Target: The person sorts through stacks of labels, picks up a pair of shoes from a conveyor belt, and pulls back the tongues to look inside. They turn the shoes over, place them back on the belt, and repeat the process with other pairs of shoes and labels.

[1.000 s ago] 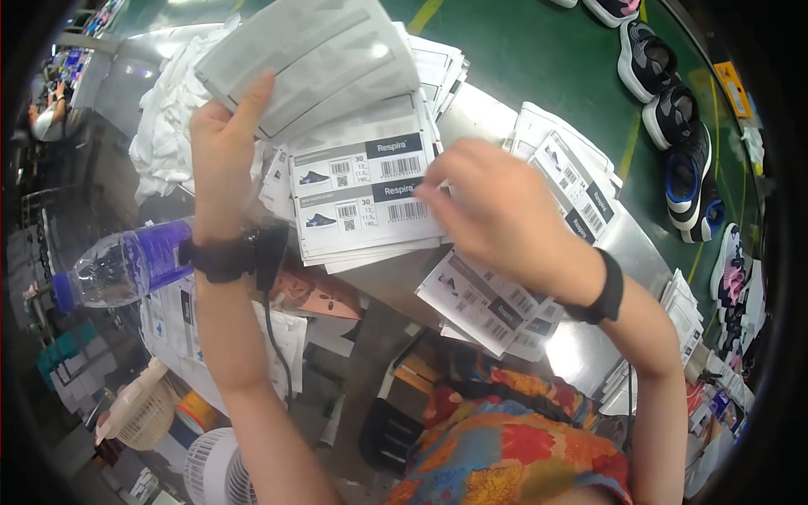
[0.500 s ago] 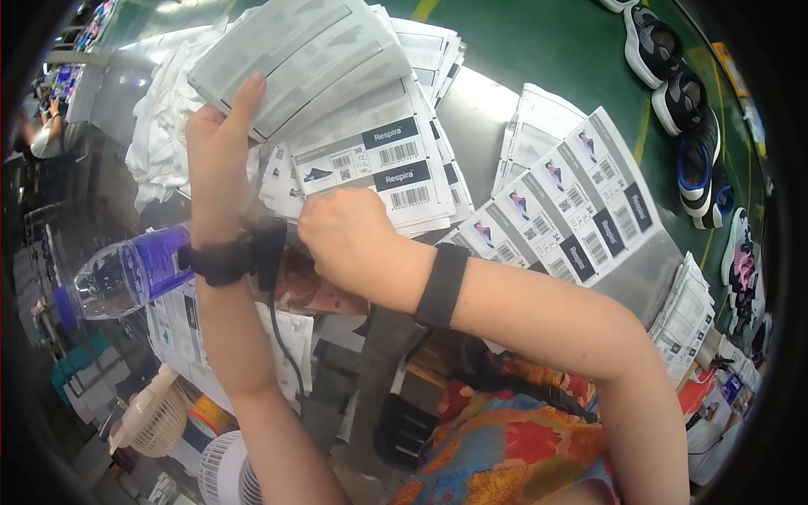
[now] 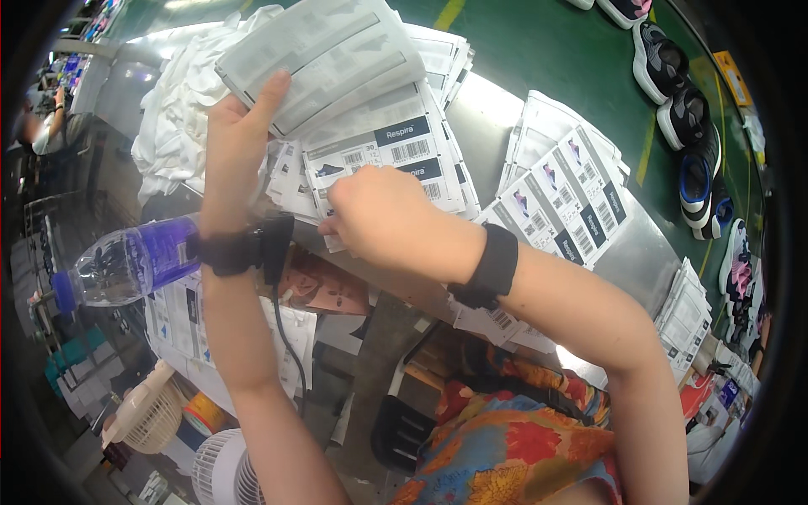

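Note:
My left hand grips the near edge of a raised label sheet, thumb on top, its pale underside with grey bands facing up. Beneath it lies a stack of printed label sheets with shoe pictures and barcodes. Over the near edge of that stack my right hand is closed, its fingers mostly hidden. A small bit of white paper shows by its thumb; what it grips is unclear. Right of the stack rests another curled label sheet, partly behind my right forearm, on more sheets. Black bands circle both wrists.
Crumpled white paper is heaped at the left. A purple-labelled bottle lies beside my left wrist. Shoes line the far right of the green surface. A white fan stands at lower left; more label sheets lie at right.
My right hand has shifted right and slightly toward me at the stack's near edge. My left hand still holds the raised sheet. The curled sheet at right sits lower behind my forearm.

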`<state>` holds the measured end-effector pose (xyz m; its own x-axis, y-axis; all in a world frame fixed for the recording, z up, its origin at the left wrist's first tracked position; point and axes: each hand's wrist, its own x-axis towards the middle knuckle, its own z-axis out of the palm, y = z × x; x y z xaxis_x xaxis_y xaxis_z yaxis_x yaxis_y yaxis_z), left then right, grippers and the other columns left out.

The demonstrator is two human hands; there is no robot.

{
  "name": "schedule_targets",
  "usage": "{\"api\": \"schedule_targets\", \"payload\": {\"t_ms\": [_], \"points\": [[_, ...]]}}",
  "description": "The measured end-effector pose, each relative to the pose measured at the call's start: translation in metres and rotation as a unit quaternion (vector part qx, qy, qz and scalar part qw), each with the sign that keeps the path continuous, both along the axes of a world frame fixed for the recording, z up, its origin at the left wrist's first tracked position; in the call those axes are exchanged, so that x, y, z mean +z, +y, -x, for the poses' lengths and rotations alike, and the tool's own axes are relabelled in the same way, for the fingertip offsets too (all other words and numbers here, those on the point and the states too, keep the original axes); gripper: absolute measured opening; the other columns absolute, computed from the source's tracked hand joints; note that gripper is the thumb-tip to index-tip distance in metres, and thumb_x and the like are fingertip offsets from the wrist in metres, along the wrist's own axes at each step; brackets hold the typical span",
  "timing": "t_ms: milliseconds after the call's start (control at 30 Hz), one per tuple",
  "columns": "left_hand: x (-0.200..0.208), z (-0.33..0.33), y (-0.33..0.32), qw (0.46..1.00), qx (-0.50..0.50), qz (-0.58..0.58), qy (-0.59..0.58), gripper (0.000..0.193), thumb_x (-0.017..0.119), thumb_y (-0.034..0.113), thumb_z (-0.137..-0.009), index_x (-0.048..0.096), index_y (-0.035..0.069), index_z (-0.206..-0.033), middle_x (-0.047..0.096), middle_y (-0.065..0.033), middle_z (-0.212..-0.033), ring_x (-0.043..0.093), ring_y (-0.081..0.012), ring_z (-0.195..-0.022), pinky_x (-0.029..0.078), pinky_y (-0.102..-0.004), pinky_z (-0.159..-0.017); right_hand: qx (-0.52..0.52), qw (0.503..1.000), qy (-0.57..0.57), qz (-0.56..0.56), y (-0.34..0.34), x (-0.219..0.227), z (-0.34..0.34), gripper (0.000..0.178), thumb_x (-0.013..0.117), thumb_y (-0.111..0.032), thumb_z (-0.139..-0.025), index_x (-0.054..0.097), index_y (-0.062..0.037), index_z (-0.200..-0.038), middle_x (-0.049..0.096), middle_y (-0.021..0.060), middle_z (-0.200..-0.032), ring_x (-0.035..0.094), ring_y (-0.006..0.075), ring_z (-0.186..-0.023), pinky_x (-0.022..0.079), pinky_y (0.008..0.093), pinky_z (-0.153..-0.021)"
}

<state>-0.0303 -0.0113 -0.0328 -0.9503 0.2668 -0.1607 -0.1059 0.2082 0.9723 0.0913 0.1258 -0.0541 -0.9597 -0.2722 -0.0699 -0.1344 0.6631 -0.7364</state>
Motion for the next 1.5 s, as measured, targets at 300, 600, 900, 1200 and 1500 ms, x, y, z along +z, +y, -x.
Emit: {"api": "schedule_targets", "payload": {"t_ms": [300,600,900,1200,1500], "points": [[0.0,0.003,-0.003,0.999,-0.011,0.005,-0.046,0.04,0.069,0.029,-0.092,0.065,-0.006,-0.111,0.071,-0.0115,-0.099,0.068,-0.0146,-0.082,0.053,-0.0264,-0.069,-0.022,1.0,0.012,0.016,0.007,-0.002,0.005,0.037,0.07,-0.035,-0.081,0.064,0.0012,-0.075,0.063,0.0201,-0.066,0.065,0.0396,-0.068,0.053,0.0461,-0.063],[-0.002,0.005,-0.008,0.996,-0.044,-0.04,-0.069,0.036,0.065,0.027,-0.095,0.064,-0.005,-0.112,0.071,-0.0109,-0.1,0.068,-0.0136,-0.084,0.053,-0.0268,-0.073,-0.024,0.999,-0.007,-0.029,0.002,-0.001,0.008,0.033,0.065,-0.027,-0.083,0.062,0.0054,-0.078,0.063,0.0239,-0.066,0.065,0.0404,-0.067,0.053,0.0474,-0.062],[-0.002,0.01,-0.01,0.996,-0.078,0.012,-0.031,0.038,0.061,0.026,-0.098,0.058,-0.005,-0.12,0.068,-0.011,-0.109,0.067,-0.0162,-0.092,0.055,-0.0304,-0.075,-0.32,0.831,-0.22,0.399,0.086,0.042,-0.007,0.026,0.053,-0.017,-0.092,0.058,0.0085,-0.087,0.067,0.0207,-0.079,0.069,0.0297,-0.067,0.058,0.0355,-0.06],[0.056,-0.011,-0.017,0.869,-0.446,0.168,0.132,0.067,0.081,0.015,-0.078,0.052,-0.001,-0.136,0.054,-0.0209,-0.139,0.051,-0.0265,-0.129,0.037,-0.0364,-0.108,-0.423,0.769,0.127,0.462,0.208,0.097,-0.096,0.019,0.057,-0.016,-0.098,0.057,0.0036,-0.097,0.067,0.0139,-0.088,0.07,0.0205,-0.081,0.057,0.0278,-0.074],[0.14,-0.175,0.141,0.874,-0.485,-0.03,0.017,0.112,0.086,0.05,-0.068,0.032,-0.009,-0.146,0.046,-0.0232,-0.145,0.043,-0.0283,-0.136,0.029,-0.0378,-0.112,-0.224,0.831,0.499,-0.099,0.176,0.119,-0.188,0.032,0.074,-0.021,-0.083,0.064,-0.0017,-0.106,0.07,0.014,-0.101,0.07,0.0276,-0.09,0.059,0.0321,-0.072]]}}
